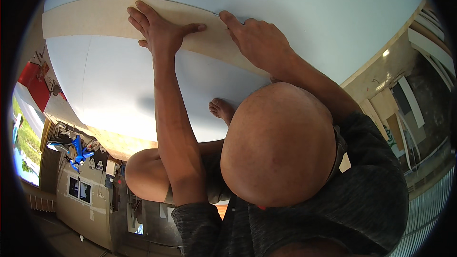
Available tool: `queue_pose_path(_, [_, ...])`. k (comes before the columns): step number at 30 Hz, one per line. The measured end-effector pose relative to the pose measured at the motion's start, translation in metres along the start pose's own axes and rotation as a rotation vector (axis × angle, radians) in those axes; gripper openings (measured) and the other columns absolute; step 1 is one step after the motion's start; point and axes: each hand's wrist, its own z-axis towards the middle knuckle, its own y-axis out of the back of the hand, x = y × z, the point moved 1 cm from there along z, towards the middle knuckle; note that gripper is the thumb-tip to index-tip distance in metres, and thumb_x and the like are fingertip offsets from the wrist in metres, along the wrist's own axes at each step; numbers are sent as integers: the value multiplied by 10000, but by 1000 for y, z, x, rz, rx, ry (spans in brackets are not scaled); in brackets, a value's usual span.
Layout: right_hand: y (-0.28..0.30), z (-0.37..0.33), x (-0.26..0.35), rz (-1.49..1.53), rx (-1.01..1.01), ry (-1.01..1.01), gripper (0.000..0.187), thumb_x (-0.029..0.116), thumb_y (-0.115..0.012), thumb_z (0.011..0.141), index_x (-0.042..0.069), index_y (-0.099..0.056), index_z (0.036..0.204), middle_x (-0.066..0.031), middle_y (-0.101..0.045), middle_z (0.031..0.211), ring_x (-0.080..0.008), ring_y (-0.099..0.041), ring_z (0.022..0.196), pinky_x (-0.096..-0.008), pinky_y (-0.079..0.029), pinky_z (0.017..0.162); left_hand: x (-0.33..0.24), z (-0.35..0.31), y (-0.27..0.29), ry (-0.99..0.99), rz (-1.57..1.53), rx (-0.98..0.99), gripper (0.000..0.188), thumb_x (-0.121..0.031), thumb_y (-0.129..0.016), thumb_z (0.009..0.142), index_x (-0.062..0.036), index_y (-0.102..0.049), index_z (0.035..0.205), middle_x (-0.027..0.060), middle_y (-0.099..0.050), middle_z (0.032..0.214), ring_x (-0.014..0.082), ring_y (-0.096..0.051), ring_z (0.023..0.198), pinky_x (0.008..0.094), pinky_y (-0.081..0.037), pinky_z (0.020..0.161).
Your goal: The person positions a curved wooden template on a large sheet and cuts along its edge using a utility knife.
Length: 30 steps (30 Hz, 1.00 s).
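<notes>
The beige strip (pixel 95 16) could slide or skew on the large white board (pixel 119 81) if either palm eases unevenly, in my judgement. It runs from the upper left toward the frame's middle. The left hand (pixel 159 31) lies flat on it, fingers spread; the right hand (pixel 257 40) presses its upper edge, fingers half-curled, gripping nothing.
</notes>
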Motion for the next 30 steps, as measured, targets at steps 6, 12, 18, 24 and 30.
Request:
queue_pose_path(6, [-9,-1,-9,-1,-20,-8,520,164,-552,1041,96,-416,1538,-171,-691,786,-360,-720,726,-480,-594,638,-2,-3,1,8,11,17,1808,-566,-1065,360,2,34,1678,293,49,1753,436,81,1636,859,-184,1140])
queue_pose_path(12, [-22,-15,-22,17,-67,-13,455,318,-508,1125,175,-424,1549,-178,-686,785,-361,-720,699,-479,-593,606,-4,-1,3,5,31,0,1790,-558,-1067,368,26,10,1673,298,37,1751,442,66,1636,844,-202,1148])
queue_pose_path(18, [-25,-20,-30,27,-91,-1,450,315,-512,1125,181,-411,1542,-165,-684,779,-358,-712,663,-480,-584,579,-5,-2,1,9,46,11,1785,-553,-1067,375,33,10,1671,308,29,1747,449,53,1636,832,-213,1153])
queue_pose_path(24, [-23,-29,-35,24,-72,-14,439,322,-517,1124,173,-421,1525,-159,-670,765,-344,-693,636,-473,-571,559,-2,-1,2,0,53,0,1770,-546,-1068,392,44,8,1668,312,30,1744,457,43,1634,837,-224,1141])
queue_pose_path(30, [-25,-39,-42,16,-69,-22,436,316,-519,1124,169,-422,1523,-160,-660,759,-341,-683,627,-464,-564,548,-7,-2,6,47,83,49,1736,-573,-1043,469,2,67,1674,246,81,1760,391,78,1643,738,-193,1226])
